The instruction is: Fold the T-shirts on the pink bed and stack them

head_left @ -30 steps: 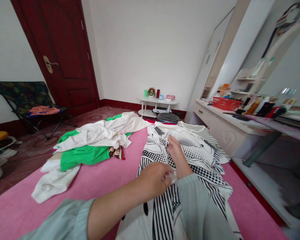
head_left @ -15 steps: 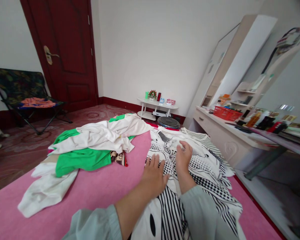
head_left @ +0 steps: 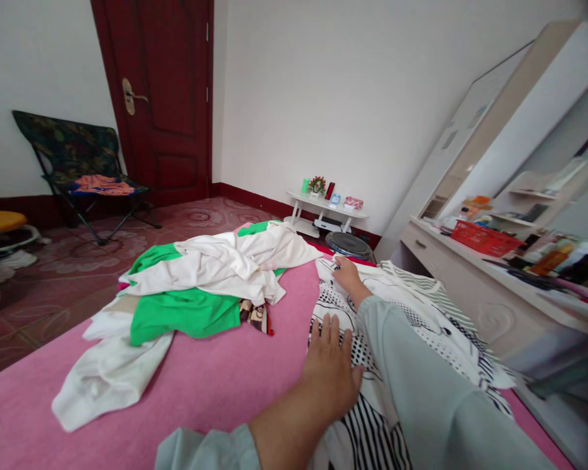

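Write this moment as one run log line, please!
left hand: spread on patterned garment | right hand: at garment's far edge, grip unclear | pink cover: bears clothes pile

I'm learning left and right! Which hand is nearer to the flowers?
The right hand. It is near the far end of the patterned clothes, short of the flowers; the left hand lies flat, farther back.

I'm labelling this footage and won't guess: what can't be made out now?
In the head view:
- Patterned garment: near end cut off by bottom edge, part covered by right sleeve.
- Right hand: any pinch hidden by the hand itself.
- Bottles: labels blurred, too small.
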Demonstrator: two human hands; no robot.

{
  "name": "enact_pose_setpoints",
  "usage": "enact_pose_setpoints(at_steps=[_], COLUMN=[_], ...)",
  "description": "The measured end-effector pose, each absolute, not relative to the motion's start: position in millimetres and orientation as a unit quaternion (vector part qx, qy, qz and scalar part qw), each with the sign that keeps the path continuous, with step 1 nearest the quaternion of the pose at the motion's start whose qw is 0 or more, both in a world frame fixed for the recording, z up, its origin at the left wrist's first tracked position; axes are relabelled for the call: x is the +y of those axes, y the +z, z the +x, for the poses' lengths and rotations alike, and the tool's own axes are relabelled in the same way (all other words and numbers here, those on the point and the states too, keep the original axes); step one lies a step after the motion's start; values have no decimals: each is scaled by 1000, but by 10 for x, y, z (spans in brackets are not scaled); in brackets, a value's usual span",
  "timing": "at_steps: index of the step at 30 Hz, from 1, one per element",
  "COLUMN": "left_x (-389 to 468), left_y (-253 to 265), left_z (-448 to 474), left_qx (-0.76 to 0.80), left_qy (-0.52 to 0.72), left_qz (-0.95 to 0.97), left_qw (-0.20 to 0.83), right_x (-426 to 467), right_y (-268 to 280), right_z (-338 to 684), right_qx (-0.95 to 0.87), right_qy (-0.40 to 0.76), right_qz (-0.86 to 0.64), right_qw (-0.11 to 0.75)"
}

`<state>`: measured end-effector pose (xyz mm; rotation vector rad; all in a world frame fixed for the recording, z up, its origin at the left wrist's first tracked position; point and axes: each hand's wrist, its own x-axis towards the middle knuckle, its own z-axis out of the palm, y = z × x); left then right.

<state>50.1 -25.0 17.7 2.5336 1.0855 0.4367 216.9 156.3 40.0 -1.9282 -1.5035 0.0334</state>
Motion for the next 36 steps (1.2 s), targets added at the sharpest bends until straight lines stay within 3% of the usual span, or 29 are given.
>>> enact_pose_setpoints(at_steps=[8,19,25,29,36], left_x=[-227,-232,-231,-239,-253], left_y=[134,184,152,170,163], left_z=[522,508,526,527,517], left_qx=[384,382,382,388,392], left_qy=[161,156,161,157,164], left_qz=[893,891,890,891,890], left_qw=[171,188,188,178,165], right_x=[1478,1453,1301,1334,1555], right_y=[444,449,354,438,451], right_z=[2301,2606,2575,2398,2296], right_qx=[-513,-451,-523,-528,-592], right_qy=[-32,-97,-155,-229,-39], right_qz=[-822,-839,-828,-794,-774], right_qw=[247,289,133,195,221])
